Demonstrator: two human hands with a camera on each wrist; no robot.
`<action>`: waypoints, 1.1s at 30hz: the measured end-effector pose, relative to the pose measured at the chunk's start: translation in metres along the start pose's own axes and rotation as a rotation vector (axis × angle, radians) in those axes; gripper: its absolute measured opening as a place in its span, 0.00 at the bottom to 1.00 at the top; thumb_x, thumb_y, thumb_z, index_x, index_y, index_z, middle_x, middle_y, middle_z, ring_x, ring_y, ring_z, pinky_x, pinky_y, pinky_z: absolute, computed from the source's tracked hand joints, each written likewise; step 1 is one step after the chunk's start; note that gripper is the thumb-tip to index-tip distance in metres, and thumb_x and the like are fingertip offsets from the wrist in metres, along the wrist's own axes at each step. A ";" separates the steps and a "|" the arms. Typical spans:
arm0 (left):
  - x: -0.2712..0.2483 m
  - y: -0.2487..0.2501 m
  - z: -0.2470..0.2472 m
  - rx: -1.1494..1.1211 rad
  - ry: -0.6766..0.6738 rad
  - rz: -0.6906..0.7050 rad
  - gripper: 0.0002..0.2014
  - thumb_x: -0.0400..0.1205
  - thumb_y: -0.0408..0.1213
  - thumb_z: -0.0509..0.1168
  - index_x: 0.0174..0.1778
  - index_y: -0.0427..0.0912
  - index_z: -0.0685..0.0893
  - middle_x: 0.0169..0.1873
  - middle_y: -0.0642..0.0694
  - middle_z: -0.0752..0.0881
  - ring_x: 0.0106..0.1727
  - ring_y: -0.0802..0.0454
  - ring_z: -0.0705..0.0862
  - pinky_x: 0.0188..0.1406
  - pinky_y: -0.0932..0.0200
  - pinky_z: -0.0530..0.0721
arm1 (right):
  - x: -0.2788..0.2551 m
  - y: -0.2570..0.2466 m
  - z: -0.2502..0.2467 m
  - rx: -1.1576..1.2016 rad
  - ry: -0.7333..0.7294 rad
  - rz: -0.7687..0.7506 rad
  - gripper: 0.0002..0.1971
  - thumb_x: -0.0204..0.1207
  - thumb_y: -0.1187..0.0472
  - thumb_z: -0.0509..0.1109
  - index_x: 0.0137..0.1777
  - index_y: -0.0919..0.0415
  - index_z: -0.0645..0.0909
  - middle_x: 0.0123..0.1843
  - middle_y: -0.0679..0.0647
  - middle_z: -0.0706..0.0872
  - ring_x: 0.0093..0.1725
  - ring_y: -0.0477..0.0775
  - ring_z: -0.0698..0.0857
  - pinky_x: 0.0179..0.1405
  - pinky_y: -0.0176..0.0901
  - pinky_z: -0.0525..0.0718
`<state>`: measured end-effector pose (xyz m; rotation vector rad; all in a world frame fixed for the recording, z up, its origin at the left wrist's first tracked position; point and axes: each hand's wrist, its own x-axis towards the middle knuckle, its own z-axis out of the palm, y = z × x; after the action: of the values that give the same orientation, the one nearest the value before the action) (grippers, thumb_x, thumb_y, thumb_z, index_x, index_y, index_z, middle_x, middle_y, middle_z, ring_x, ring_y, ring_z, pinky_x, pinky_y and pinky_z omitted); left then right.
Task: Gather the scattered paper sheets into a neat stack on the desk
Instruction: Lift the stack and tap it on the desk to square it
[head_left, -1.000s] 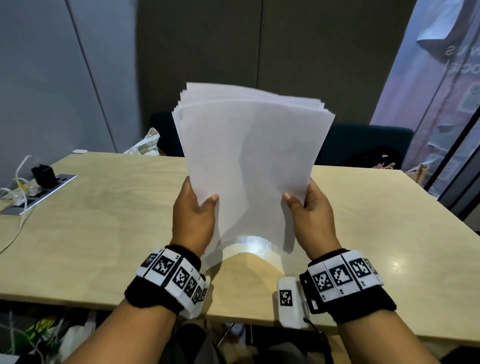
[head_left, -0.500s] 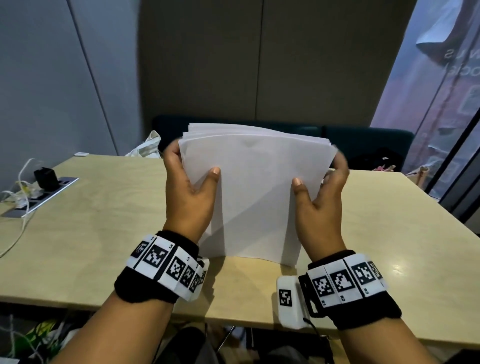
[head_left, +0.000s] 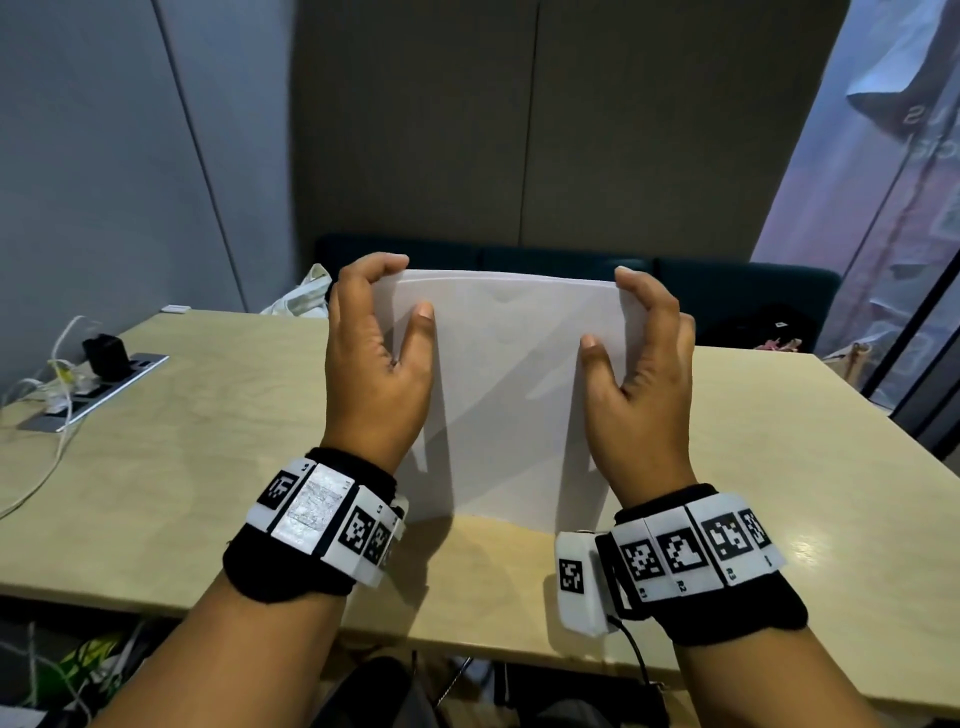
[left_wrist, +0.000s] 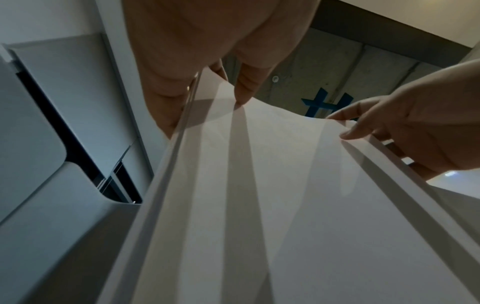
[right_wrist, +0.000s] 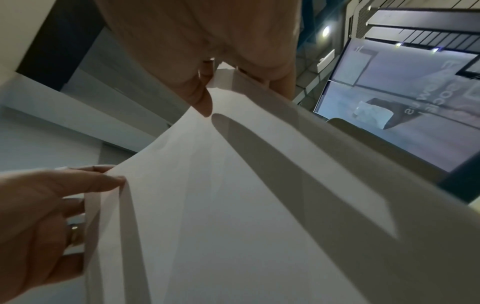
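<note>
At the far left of the tabletop (head_left: 208, 441) a power strip (head_left: 98, 387) lies near the edge with a black adapter (head_left: 106, 356) plugged into it and white cables (head_left: 47, 415) trailing off beside it. Behind the tabletop's far edge a pale crumpled bag (head_left: 301, 296) sits against the dark bench seat (head_left: 727, 286).

The left hand (head_left: 374, 364) grips the left side of the paper stack (head_left: 509, 395): its fingers curl over the top left corner and behind the sheets, and its thumb (head_left: 418, 332) presses on the front face. A wristband with black-and-white markers (head_left: 322, 519) wraps that wrist.

The paper stack stands on edge in the middle of the tabletop, its lower edge resting on the wood and its face turned toward the person. The sheets look closely aligned, with the top edge bowing slightly.

The right hand (head_left: 639, 374) holds the right side in the same way, fingers hooked over the top right corner and thumb on the front. In the left wrist view, the paper (left_wrist: 285, 205) runs up between the two hands, and the right hand (left_wrist: 415, 133) pinches its far edge.
</note>
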<state>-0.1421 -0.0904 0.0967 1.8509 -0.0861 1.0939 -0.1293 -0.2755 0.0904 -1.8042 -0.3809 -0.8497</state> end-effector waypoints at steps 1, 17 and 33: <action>0.001 0.000 -0.001 -0.019 0.007 -0.016 0.18 0.83 0.43 0.64 0.62 0.65 0.66 0.61 0.57 0.73 0.61 0.57 0.80 0.54 0.61 0.87 | 0.000 0.000 0.000 0.005 0.002 0.004 0.25 0.81 0.65 0.65 0.75 0.45 0.67 0.65 0.44 0.68 0.61 0.29 0.74 0.62 0.27 0.79; -0.018 -0.019 0.006 -0.339 -0.170 -0.486 0.17 0.79 0.53 0.67 0.61 0.51 0.80 0.55 0.53 0.89 0.54 0.60 0.87 0.59 0.52 0.86 | -0.012 0.026 0.003 0.284 -0.064 0.348 0.11 0.86 0.54 0.58 0.64 0.58 0.69 0.52 0.39 0.81 0.44 0.21 0.81 0.39 0.16 0.79; -0.028 -0.022 0.011 -0.320 -0.169 -0.394 0.08 0.85 0.40 0.61 0.60 0.52 0.77 0.55 0.54 0.87 0.58 0.57 0.86 0.63 0.49 0.84 | -0.025 0.026 0.003 0.269 -0.076 0.377 0.09 0.82 0.66 0.66 0.57 0.57 0.71 0.49 0.40 0.82 0.40 0.21 0.81 0.34 0.15 0.77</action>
<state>-0.1416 -0.0973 0.0602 1.5816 0.0065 0.6109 -0.1289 -0.2793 0.0545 -1.5914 -0.1824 -0.4451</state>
